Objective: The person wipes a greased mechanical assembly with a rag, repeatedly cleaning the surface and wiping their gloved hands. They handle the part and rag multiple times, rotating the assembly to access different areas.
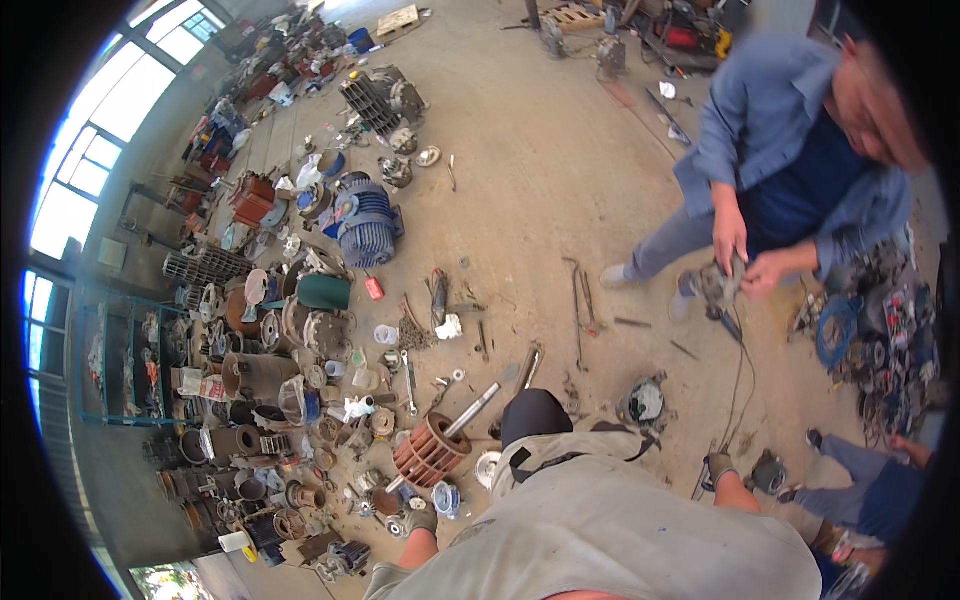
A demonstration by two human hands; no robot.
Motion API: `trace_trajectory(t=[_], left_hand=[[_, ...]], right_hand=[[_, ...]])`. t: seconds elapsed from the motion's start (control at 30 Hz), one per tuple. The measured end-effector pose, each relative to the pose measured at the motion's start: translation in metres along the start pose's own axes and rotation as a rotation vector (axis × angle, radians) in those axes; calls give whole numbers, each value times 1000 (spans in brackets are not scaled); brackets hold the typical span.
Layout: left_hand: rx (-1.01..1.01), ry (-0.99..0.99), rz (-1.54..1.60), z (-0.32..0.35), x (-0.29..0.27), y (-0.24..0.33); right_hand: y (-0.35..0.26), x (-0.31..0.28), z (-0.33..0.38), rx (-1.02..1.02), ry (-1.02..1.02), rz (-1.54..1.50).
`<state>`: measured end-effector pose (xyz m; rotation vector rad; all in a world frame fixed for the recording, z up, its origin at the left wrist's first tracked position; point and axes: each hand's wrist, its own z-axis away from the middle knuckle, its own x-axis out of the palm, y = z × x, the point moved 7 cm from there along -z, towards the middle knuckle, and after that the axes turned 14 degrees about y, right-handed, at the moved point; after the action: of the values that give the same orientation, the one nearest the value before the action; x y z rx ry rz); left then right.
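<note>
The orange rotor (432,450) with its steel shaft is lying on the concrete floor (540,200), just ahead of the person's knee. The gloved left hand (421,520) is hanging near it beside small metal parts; whether its grip is spread, I cannot tell. The gloved right hand (717,467) is hovering by a black cable (742,385), grip equally unclear.

small red can (373,288) on floor among motor parts, white plastic bag (449,327) nearby
</note>
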<state>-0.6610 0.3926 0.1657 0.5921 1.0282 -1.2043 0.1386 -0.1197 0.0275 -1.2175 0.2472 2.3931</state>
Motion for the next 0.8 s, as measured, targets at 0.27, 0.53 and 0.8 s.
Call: trace_trajectory(t=[0.27,0.53,0.8], left_hand=[[-42,-28,147,-108,-66,176],[65,71,82,-384,-222,424],[941,624,510,-611,-643,915]], right_hand=[[-162,9,68,-806,-410,836],[-401,67,120,47,-262,255],[-637,61,174,333,-193,-187]])
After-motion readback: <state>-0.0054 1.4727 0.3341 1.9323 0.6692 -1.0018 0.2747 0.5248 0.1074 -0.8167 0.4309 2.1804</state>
